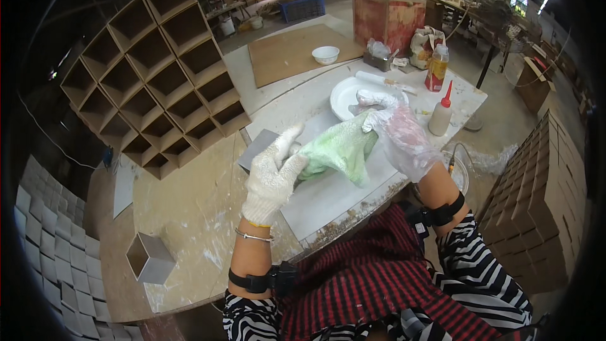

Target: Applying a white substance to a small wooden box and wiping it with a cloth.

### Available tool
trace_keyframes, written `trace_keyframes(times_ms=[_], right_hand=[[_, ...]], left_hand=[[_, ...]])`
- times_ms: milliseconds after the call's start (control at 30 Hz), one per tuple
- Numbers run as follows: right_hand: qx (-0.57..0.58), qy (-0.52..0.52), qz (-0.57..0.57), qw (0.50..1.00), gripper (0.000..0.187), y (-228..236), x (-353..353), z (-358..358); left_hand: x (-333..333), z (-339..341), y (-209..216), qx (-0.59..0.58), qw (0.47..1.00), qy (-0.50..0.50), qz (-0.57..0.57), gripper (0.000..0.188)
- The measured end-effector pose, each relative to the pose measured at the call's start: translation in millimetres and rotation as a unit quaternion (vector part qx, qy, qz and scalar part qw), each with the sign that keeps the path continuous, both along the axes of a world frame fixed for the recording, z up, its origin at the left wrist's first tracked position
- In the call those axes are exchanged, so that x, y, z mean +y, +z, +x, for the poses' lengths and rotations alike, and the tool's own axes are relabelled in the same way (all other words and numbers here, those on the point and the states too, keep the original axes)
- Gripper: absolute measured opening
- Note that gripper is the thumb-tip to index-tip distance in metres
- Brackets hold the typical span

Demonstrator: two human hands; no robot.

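A pale green cloth (341, 151) stretches between my two hands above a white board (315, 211) on the table. My left hand (271, 180), in a white knit glove, is closed at the cloth's left end, with the thumb pointing up. A grey box (257, 146) stands right behind that hand, partly hidden by it. My right hand (404, 129), covered in clear plastic over a whitened glove, pinches the cloth's upper right part. Just beyond it lies a white plate (341, 102), with a white roller-like tool (379, 80) across its far rim.
A glue bottle (440, 117) with a red tip and a red-labelled bottle (436, 71) stand at the right. A white bowl (326, 55) sits farther back. Brown cubbyhole boxes (158, 82) rise at left; more boxes (536, 196) are stacked at right. A grey hexagonal box (154, 262) lies near left.
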State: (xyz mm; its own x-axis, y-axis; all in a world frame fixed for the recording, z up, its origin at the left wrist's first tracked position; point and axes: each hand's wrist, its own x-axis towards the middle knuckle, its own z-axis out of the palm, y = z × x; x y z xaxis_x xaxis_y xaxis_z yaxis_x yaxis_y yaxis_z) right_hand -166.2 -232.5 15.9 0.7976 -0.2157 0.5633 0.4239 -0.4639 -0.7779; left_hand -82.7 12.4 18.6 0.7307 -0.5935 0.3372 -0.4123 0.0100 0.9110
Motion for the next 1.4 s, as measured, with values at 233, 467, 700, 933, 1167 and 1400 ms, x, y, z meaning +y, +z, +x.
trace_keyframes(times_ms=[233,467,700,933,1167,1400], right_hand=[[0.016,-0.120,-0.271,0.955,0.027,13.1,4.9,-10.7],[0.027,-0.165,-0.243,0.956,0.027,-14.7,13.1,-14.3],[0.096,-0.009,-0.145,0.985,0.048,-46.4,68.6,-34.7],[0.187,0.059,0.127,0.972,0.040,-73.9,67.4,-22.8],[0.130,0.034,-0.040,0.990,0.021,-85.0,41.9,-16.3],[0.058,-0.059,0.051,0.995,0.017,-91.5,63.0,-30.3]], left_hand=[[1.2,17.2,3.7,-0.027,0.998,0.020,0.048,0.044],[-19.0,15.5,-36.6,0.143,0.990,0.007,-0.016,0.041],[-30.6,10.7,-66.8,0.406,0.905,-0.008,-0.127,0.038],[-33.0,-0.9,-69.0,0.392,0.904,-0.017,-0.171,0.046],[-8.4,-35.1,-52.4,-0.060,0.982,0.041,0.174,0.071],[-18.5,-22.1,-91.2,-0.040,0.995,0.036,0.086,0.051]])
